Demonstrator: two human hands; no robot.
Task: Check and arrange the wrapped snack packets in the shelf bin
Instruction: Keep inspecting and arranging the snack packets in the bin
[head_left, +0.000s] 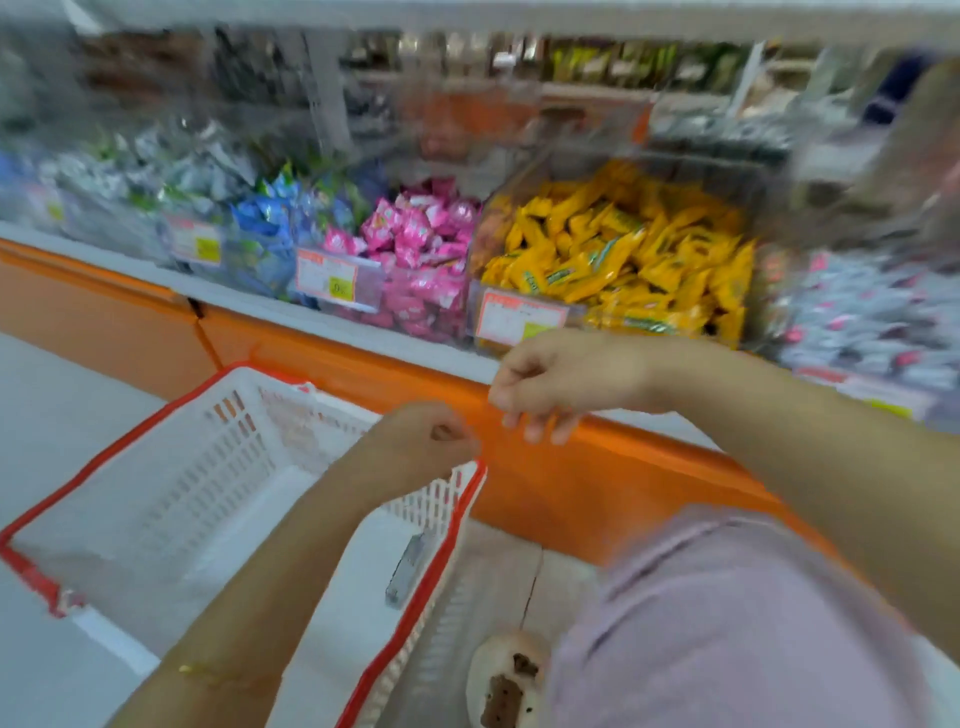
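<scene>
The yellow packets (623, 244) are long and narrow. They lie heaped in a clear bin (597, 319) on the shelf. Most of them run slantwise, low at your left and high at your right, and a few cross the other way. Motion blur smears the whole view, so you cannot read the wrappers or tell one packet's ends apart. The print on the tag (514, 317) at the bin's front is also unreadable.

To the left sit pink packets (415, 234) and then blue packets (265, 218), each heap in its own bin. The shelves behind and the grey heap at far right are too blurred to name, and the right edge cuts them off.

Your hands are not touching any packets. They hang in front of and below the bin, over the orange ledge (519, 483). Your right hand (561, 384) is just below the tag, with its fingers drooping loosely bent and nothing in them. Your left hand (426, 441) is lower and to the left, above the far corner of the white basket (218, 467). It is curled into a fist, and nothing shows in it. The two hands are near each other but apart. A small grey thing (408, 569) lies in the basket, too blurred to identify.
</scene>
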